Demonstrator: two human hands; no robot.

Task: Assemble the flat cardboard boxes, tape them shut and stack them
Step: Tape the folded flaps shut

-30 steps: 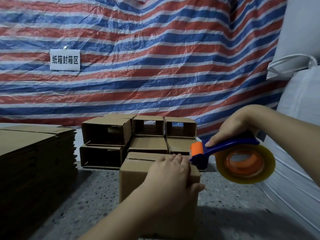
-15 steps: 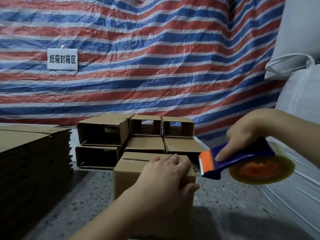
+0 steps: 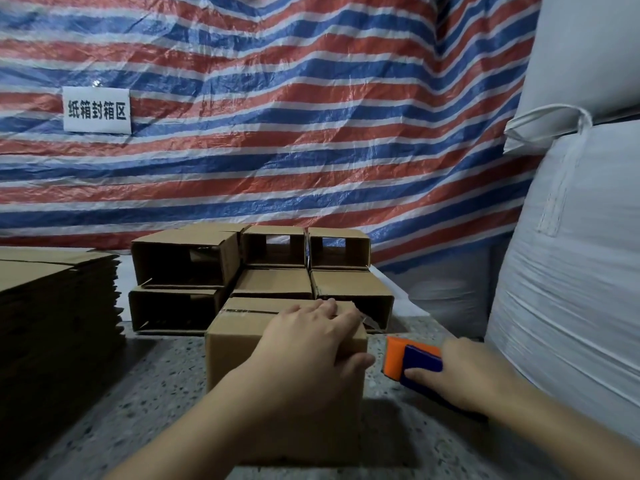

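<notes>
Pressing my left hand (image 3: 311, 344) flat on the near box (image 3: 242, 358) to steady it | right hand (image 3: 474, 375) gripping tape dispenser (image 3: 412, 362) just right, probably cutting.

red-white-blue striped tarp (image 3: 277, 116)

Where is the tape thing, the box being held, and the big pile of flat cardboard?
tape dispenser (image 3: 414, 363): head view, on its blue body.
held box (image 3: 235, 355): head view, on its front face.
flat cardboard stack (image 3: 52, 306): head view, on its side edges.
</notes>
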